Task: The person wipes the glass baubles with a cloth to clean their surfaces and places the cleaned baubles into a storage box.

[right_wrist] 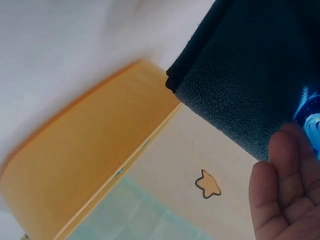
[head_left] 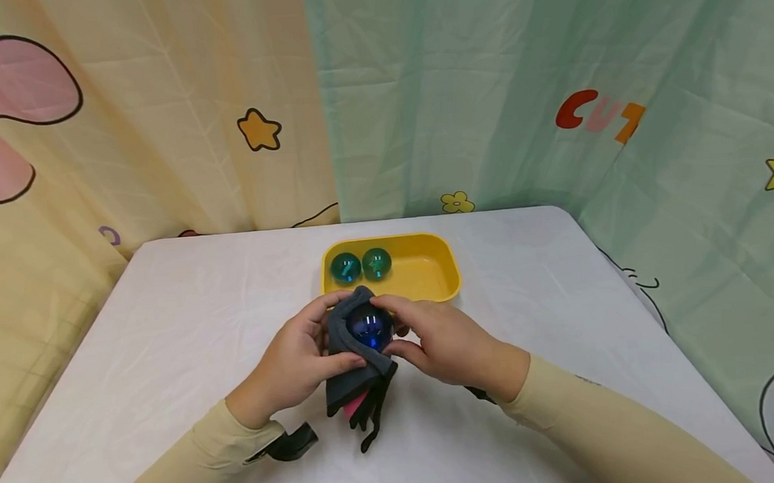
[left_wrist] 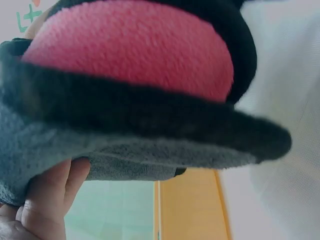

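A dark blue glass ball (head_left: pixel 369 327) sits in the folds of a grey cloth (head_left: pixel 350 382) with black edging, held up over the table. My left hand (head_left: pixel 286 362) grips the cloth from the left, thumb in front. My right hand (head_left: pixel 449 339) holds the ball from the right, its thumb and fingers curled about it. A pink fleecy part (left_wrist: pixel 135 47) shows at the cloth's near end, large in the left wrist view, with black strips hanging beside it. In the right wrist view, fingertips (right_wrist: pixel 285 145) lie against the blue ball, mostly out of frame.
Just beyond my hands a yellow tray (head_left: pixel 431 268) stands on the white-covered table (head_left: pixel 230 281). Inside its left end lie a teal glass ball (head_left: pixel 345 268) and a green glass ball (head_left: pixel 376 264). Printed curtains (head_left: pixel 406 122) hang behind and beside the table.
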`<state>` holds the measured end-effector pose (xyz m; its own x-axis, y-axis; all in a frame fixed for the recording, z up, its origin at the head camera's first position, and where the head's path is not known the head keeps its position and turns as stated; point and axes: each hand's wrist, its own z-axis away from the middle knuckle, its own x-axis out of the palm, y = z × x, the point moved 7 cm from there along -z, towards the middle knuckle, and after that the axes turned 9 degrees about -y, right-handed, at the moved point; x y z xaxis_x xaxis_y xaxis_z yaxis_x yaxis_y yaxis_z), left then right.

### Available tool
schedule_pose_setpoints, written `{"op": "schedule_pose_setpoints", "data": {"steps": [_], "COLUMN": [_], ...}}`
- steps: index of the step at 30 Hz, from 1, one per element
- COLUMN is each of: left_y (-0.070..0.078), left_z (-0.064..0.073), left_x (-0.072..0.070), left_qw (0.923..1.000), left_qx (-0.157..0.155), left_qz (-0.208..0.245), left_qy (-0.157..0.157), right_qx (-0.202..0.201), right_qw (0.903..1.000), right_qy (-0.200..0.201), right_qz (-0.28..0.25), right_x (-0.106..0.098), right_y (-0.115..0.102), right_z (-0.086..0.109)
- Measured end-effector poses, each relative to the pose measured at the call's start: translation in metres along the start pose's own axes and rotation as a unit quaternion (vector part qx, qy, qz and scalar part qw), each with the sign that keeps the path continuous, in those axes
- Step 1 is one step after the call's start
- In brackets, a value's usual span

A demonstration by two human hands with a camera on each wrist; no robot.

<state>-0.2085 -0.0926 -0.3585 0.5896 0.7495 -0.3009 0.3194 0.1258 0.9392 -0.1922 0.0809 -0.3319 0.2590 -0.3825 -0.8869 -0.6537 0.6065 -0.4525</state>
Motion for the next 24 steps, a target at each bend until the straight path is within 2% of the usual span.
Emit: {"op": "schedule_pose_setpoints", "data": {"steps": [2,5,9,12,15,18,24], "left_y": [0.000,0.000,-0.001,-0.002,-0.001,-0.001,0.000], "left_z": [0.000,0.000,0.000,0.001,0.002,0.003,0.003], "left_x": [0.001,0.003,0.005,0.006,0.004,0.000,-0.003], "left_qw": [1.0000,1.0000,0.9999,0.9999,0.9999,0.9998,0.9999], "left_qx": [-0.002,-0.008,-0.014,-0.013,-0.007,-0.001,0.004], "left_qz": [0.001,0.002,0.000,-0.003,-0.011,-0.020,-0.015], "left_qy": [0.000,-0.003,-0.009,-0.007,-0.002,0.007,0.008], "right_qx": [0.001,0.014,0.045,0.050,0.029,0.004,-0.014], "right_qw": [1.0000,0.9981,0.9879,0.9831,0.9841,0.9884,0.9987], "right_qy": [0.000,-0.008,-0.023,-0.026,-0.024,-0.025,-0.014], "right_qz": [-0.008,-0.059,-0.146,-0.174,-0.174,-0.150,-0.047], "right_x": [0.000,0.003,0.010,0.013,0.013,0.011,0.006], "right_y": [0.001,0.005,0.012,0.014,0.011,0.006,0.000], "right_z": [0.000,0.001,0.000,-0.001,-0.001,-0.001,-0.001]}}
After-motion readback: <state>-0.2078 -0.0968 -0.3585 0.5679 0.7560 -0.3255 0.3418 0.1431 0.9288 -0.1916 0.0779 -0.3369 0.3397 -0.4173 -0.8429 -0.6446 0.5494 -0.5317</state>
